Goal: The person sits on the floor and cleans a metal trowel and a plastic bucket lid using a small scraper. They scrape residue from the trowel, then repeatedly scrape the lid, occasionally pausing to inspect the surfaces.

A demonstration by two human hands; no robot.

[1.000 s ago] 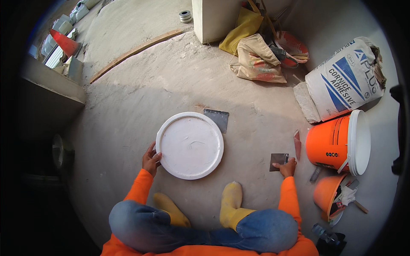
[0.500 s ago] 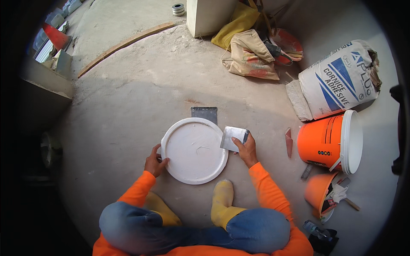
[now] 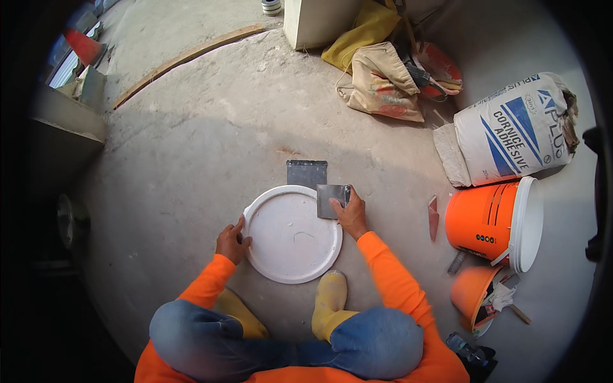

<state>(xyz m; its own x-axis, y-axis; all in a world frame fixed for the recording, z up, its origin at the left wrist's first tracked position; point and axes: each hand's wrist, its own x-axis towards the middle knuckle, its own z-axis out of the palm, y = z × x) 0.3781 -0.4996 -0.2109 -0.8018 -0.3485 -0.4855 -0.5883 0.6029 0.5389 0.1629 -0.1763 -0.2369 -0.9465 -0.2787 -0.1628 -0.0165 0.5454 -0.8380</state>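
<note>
A round white bucket lid (image 3: 287, 249) lies in front of my boots, with a few small lumps and a curved mark on its face. My left hand (image 3: 232, 242) grips its left rim, thumb over the edge. In my right hand (image 3: 352, 214) is a flat, square metal scraper (image 3: 330, 203), its thumb pressed on the blade. The scraper overlaps the lid's upper right rim; whether it touches the lid I cannot tell. Just beyond the lid, a dark rectangular blade (image 3: 306, 172) lies on the floor, its near edge partly hidden.
To the right lie an orange bucket (image 3: 480, 218) on its side, a smaller orange bucket (image 3: 469, 295) with tools and a white adhesive bag (image 3: 511, 131). A reddish shard (image 3: 433, 218) is nearer. Cloth bags (image 3: 383, 80) sit by the pillar; a wooden strip (image 3: 185, 59) crosses the far floor.
My right hand has drawn the scraper left and slightly farther from me, over the lid's rim, and its blade now looks darker. My left hand stays on the rim.
</note>
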